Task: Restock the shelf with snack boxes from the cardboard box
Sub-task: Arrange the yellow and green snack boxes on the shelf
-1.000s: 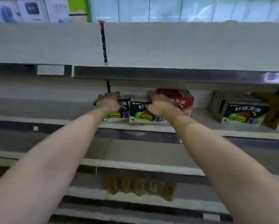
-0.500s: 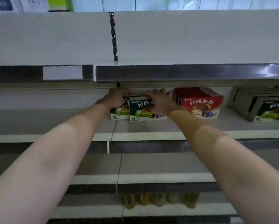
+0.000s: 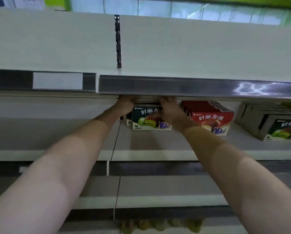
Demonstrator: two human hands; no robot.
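I see a white price tag [image 3: 57, 81] on the dark rail [image 3: 175, 86] of the upper shelf at far left, and a black slotted upright [image 3: 117, 41] above it near the middle. That rail cuts across my view and hides the fingertips of both hands.

My left hand [image 3: 125, 105] reaches under the rail to the far left top corner of the green box [image 3: 149, 118]; its fingers curl over the box's top edge, though I cannot tell how firmly they grip. A second green box [image 3: 129, 119] peeks out just behind and left of it. The green box stands upright on the middle shelf [image 3: 149, 146], face toward me, between my two hands.

My right hand [image 3: 170, 110] lies over the box's upper right corner, fingers bent over the top and covering part of the print.

Just right of it sits a red box [image 3: 210, 118], touching or nearly so. Farther right, well apart, is another green box [image 3: 283, 129] in a grey carton [image 3: 249, 119]. Low down, blurred yellow packets [image 3: 158, 225] lie on a bottom shelf.
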